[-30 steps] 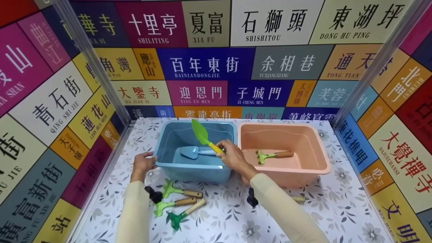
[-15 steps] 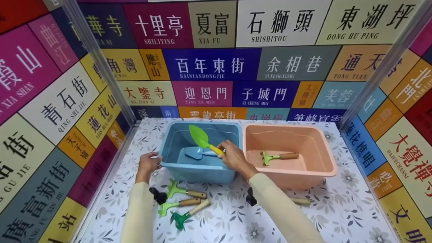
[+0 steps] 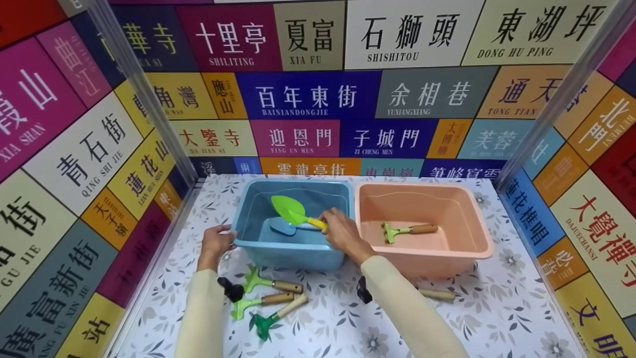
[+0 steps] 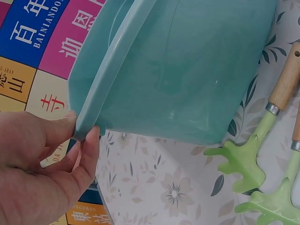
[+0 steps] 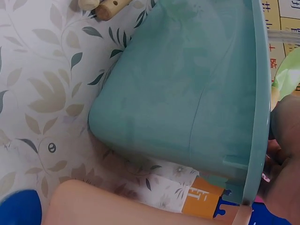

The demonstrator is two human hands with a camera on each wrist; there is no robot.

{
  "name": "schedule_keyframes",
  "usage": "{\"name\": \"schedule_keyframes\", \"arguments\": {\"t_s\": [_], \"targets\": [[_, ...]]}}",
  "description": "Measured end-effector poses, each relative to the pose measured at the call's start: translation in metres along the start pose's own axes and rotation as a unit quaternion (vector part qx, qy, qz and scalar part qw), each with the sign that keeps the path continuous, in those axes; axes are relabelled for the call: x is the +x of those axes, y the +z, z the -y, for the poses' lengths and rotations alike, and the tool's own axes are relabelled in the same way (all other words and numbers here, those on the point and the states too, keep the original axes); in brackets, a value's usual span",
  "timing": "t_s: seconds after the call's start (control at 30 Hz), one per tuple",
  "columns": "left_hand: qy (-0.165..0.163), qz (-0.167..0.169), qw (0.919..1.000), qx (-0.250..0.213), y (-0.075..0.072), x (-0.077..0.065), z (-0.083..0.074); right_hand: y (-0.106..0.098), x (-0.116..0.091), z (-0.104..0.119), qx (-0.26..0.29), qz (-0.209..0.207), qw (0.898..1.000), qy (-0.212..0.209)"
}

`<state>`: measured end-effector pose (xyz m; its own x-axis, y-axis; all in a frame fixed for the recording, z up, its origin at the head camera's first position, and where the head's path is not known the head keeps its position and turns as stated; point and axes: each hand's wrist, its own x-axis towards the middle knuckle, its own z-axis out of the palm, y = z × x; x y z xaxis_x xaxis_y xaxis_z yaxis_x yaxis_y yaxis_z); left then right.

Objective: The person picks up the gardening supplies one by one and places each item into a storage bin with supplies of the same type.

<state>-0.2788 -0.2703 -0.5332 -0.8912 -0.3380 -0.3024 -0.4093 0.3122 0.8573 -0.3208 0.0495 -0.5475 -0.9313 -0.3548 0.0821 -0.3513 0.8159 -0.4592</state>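
Note:
My right hand (image 3: 344,233) grips the yellow handle of a green garden trowel (image 3: 289,210) over the blue tub (image 3: 293,253). The trowel's blade points left, tilted. Beneath it in the tub lies a light blue trowel (image 3: 282,226), partly hidden by the green one. My left hand (image 3: 216,243) is at the tub's left front corner; in the left wrist view the thumb and fingers of that hand (image 4: 56,159) pinch the rim (image 4: 110,70). In the right wrist view the right hand (image 5: 285,154) shows beyond the tub's rim, with part of the green blade (image 5: 288,75).
Right of the blue tub stands a pink tub (image 3: 417,261) with a small green rake (image 3: 397,231) inside. In front lie two light green rakes, one a hand rake (image 3: 253,279), and a dark green tool (image 3: 263,324). A wooden handle (image 3: 437,294) shows by the right sleeve.
The green trowel has come down lower over the blue tub, its blade tipping flatter to the left. My left hand stays at the tub's corner. The head view has shifted slightly.

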Motion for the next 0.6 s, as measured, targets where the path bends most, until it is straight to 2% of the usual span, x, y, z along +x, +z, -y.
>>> {"name": "schedule_keyframes", "arguments": {"t_s": [0.13, 0.3, 0.4, 0.6], "targets": [[-0.002, 0.002, 0.9999, -0.01, -0.0018, -0.0013, 0.0013, 0.0018, 0.0008, 0.0015, -0.055, -0.006, 0.998, -0.023], [-0.01, -0.007, 0.9999, -0.004, 0.0004, -0.0016, 0.0011, 0.0009, 0.0044, 0.0048, -0.127, -0.014, 0.99, -0.057], [-0.013, -0.012, 0.9998, -0.002, 0.0014, -0.0007, 0.0019, -0.0003, 0.0059, 0.0069, -0.154, 0.01, 0.987, -0.053], [-0.009, -0.013, 0.9998, -0.008, 0.0036, 0.0004, 0.0012, -0.0023, 0.0088, 0.0086, -0.172, 0.048, 0.983, -0.031]]}}
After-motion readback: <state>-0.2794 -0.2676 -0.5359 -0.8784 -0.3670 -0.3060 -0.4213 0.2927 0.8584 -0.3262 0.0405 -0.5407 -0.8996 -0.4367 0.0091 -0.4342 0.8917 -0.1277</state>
